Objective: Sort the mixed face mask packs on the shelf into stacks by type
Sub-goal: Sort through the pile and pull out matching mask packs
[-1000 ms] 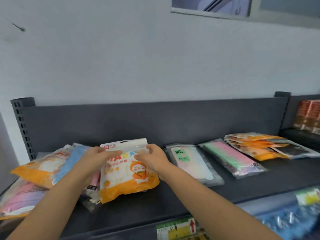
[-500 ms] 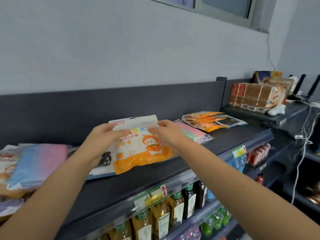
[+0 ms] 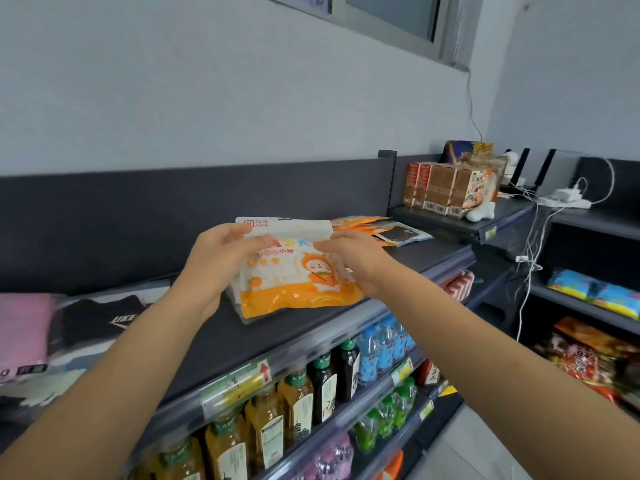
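- A shop aisle: a dark grey shelf [image 3: 429,252] with a raised back panel runs along a pale wall, a window frame above and bottled drinks [image 3: 298,407] racked below.
- Far left on the shelf lie a pink pack [image 3: 20,327] and, just beside it, a black pack [image 3: 100,318], partly overlapping.
- The left hand [image 3: 221,258] grasps the top left edge of the orange pack [image 3: 294,271], thumb on its face.
- That pack is tilted, its lower edge at or just above the shelf; which, I cannot tell.
- The right hand [image 3: 356,261] grips the pack's right side, fingers wrapped behind.
- Further right sits the orange stack [image 3: 363,223] with a dark pack [image 3: 398,235] against it, probably where the held one belongs.
- Risk: the glossy film may slip from a light pinch, or the pack, laid askew, could slide off the stack and push the dark one towards the edge.
- Far right, cartons [image 3: 446,188], then cables and a charger.
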### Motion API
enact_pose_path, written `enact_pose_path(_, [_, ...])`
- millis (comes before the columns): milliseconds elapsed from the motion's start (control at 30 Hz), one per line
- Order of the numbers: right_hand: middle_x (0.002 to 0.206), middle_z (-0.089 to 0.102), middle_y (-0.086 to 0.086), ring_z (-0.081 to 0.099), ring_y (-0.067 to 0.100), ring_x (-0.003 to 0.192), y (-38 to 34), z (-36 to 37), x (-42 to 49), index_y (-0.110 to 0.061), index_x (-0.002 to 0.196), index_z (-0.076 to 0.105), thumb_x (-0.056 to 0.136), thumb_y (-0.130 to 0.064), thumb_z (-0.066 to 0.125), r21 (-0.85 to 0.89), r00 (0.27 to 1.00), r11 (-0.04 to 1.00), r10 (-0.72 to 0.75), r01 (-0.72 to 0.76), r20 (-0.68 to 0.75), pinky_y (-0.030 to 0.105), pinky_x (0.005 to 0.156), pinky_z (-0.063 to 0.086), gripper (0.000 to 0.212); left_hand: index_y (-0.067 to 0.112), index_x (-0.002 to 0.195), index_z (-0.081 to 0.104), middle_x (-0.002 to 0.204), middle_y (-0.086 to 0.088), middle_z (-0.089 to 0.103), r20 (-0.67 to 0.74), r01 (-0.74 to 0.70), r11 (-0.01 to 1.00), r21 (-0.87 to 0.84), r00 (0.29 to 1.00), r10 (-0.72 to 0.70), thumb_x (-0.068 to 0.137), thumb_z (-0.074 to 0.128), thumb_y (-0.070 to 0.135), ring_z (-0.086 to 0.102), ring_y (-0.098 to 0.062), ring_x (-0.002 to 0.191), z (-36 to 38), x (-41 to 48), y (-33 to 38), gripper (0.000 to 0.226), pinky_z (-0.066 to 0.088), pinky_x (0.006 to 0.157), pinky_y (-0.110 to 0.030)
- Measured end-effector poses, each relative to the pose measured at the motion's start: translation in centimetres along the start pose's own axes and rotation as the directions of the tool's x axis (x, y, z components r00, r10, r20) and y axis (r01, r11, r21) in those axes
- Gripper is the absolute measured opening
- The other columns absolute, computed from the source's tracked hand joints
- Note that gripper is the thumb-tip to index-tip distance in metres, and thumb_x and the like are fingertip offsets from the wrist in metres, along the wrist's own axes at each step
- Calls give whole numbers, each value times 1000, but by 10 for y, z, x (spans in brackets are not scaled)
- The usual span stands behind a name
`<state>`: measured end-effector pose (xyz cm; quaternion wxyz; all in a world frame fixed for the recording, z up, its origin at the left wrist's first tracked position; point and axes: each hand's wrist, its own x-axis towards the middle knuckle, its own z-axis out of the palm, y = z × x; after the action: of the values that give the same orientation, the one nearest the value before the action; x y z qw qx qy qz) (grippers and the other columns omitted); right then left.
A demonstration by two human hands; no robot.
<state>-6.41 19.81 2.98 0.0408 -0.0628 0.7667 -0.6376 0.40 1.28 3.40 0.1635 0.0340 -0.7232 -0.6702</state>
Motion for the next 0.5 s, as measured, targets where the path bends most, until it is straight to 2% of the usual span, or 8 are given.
enact_pose_path(33, [78,73,-9,59,20,83,-1,-9,1,-3,119,58,83,-21,70,20,1000,1000,0,-1,16,36,91,48,42,14,123,61,115,-3,68,-3,4,1000,-16,1000,-4,76,79,26,67,-18,100,8,0,2,52,53,89,-37])
enact_pose_path(67, [74,71,-9,56,16,76,-2,-17,1,-4,113,60,84,-19,69,29,1000,1000,3,-4,30,33,84,49,34,14,122,61,115,-4,68,-6,9,999,-38,1000,-9,76,78,25,67,-19,99,16,-1,4,50,54,88,-38])
enact_pose_path(133, [105,66,0,55,13,84,-3,-34,2,-6,119,60,86,-20,67,43,999,999,22,-24,33,26,70,45,36,16,121,62,115,-4,68,6,28,997,-75,1000,-27,78,77,24,67,-20,101,34,-3,7,46,55,87,-40])
enact_pose_path(167, [116,62,3,56,14,92,-3,-41,3,-7,123,59,86,-21,67,55,999,998,28,-29,28,25,71,43,40,19,120,63,115,-3,68,15,39,996,-86,999,-38,78,77,25,67,-22,102,43,-3,7,44,54,90,-44])
enact_pose_path(233, [127,59,7,55,21,104,1,-56,7,-8,124,59,84,-23,69,87,999,996,26,-29,31,27,76,42,44,23,113,66,114,-3,69,19,52,992,-115,999,-50,76,78,28,65,-23,105,62,-6,7,39,50,96,-51])
enact_pose_path(300, [127,59,9,55,20,103,6,-69,9,-6,125,57,84,-22,69,116,999,993,29,-34,44,26,70,43,45,27,106,70,110,-3,71,-6,60,988,-145,998,-62,70,80,31,65,-21,106,80,-8,7,37,48,97,-54])
enact_pose_path(400, [127,58,4,53,22,113,16,-89,17,-9,127,56,79,-26,73,140,998,989,33,-41,55,33,90,43,53,28,99,72,105,-1,72,-34,81,984,-158,996,-87,66,81,34,65,-21,105,106,-9,6,35,48,97,-54])
enact_pose_path(500, [120,65,6,58,30,116,26,-104,28,-16,116,62,54,-35,78,249,997,966,67,-74,38,48,102,43,66,20,102,71,106,-6,72,-61,123,970,-210,988,-138,77,76,25,66,-26,105,126,-3,4,25,47,98,-56])
